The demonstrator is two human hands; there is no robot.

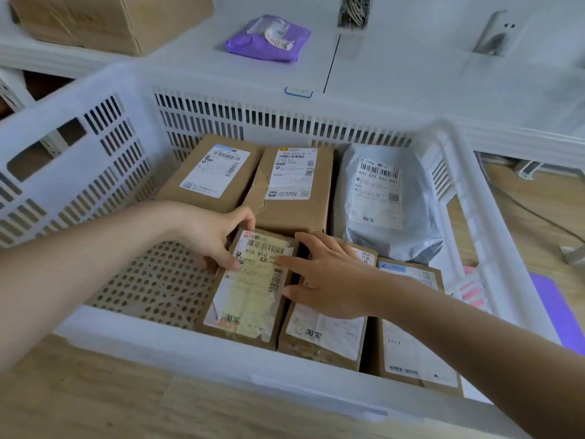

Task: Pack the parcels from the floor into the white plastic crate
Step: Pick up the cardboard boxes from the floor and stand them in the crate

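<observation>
Small cardboard parcel (250,286) sits in the white crate (95,147), front row, with the left hand (209,236) pinching its far-left corner. Right hand (329,280) lies open, flat on the neighbouring parcel (326,331), fingertips touching the first. Purple bag (269,38) lies beyond the crate.

The big brown cardboard box (104,20) on the white desk (395,68) is cut off by the top edge; the shipping labels' small print is unreadable.

free: crate (79,160) front-left floor | blocked: parcels (294,185) back, right
</observation>
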